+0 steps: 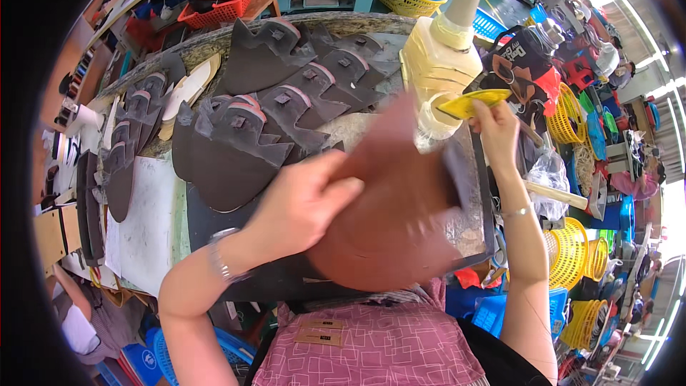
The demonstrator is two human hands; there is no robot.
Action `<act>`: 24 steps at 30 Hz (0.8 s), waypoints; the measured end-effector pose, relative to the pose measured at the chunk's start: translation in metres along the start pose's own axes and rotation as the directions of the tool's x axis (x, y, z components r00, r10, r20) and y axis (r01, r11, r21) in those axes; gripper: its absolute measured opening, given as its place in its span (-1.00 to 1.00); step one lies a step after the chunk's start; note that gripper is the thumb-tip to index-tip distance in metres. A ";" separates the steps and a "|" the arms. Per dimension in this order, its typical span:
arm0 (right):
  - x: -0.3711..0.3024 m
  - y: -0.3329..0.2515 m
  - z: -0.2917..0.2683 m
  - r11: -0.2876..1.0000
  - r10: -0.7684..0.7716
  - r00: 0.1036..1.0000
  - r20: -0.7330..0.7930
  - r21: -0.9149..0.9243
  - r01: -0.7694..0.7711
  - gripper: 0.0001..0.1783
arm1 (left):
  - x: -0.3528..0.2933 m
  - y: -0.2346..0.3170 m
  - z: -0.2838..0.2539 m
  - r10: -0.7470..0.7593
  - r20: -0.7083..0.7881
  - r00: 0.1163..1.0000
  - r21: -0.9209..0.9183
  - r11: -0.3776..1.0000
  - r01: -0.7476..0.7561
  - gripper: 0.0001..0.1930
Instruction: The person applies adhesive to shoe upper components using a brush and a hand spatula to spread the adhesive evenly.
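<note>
Reaching in from the lower left with elbow bent and left hand (pixel 296 204) closed on the left side of the brown piece (pixel 386 236), thumb on top. Holding it tilted over the near side of the table (pixel 474 221), above the apron (pixel 379 343); too blurred to tell whether touching the table. Reaching farther out at right, well apart from the left hand, with right hand (pixel 498 132) pinching a yellow scraper (pixel 475 102) at the open mouth of the cream bottle (pixel 439 53). Bordered by overlapping dark pieces (pixel 239 164) beyond the left hand and yellow baskets (pixel 568 254) beyond the right forearm. Blocking part of the table from view with the brown piece.
</note>
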State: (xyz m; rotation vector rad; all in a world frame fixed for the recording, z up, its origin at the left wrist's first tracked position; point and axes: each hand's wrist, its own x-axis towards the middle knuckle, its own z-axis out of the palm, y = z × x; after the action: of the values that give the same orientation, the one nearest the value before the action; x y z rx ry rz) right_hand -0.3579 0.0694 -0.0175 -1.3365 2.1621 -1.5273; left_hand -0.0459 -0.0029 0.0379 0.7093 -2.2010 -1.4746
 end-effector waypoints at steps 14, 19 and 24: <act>-0.083 0.002 -0.005 0.903 0.364 0.852 0.376 0.082 -0.422 -0.78 | 0.024 -0.064 0.071 -0.034 0.202 0.979 0.310 0.950 -0.031 -0.78; -0.110 0.005 -0.007 0.946 0.303 0.923 0.236 -0.191 -0.262 -0.69 | 0.019 -0.064 0.073 -0.037 0.176 0.984 0.295 0.955 -0.017 -0.80; -0.091 -0.003 -0.036 0.801 0.441 0.887 0.137 0.386 -0.458 -0.78 | -0.025 -0.022 0.031 0.095 -0.138 0.986 0.177 0.982 -0.069 -0.82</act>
State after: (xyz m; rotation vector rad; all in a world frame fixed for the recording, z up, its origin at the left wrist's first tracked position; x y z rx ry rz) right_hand -0.3242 0.1612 -0.0287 -0.6491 1.8106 -1.6039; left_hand -0.0395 0.0281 0.0046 0.7466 -2.2336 -1.1647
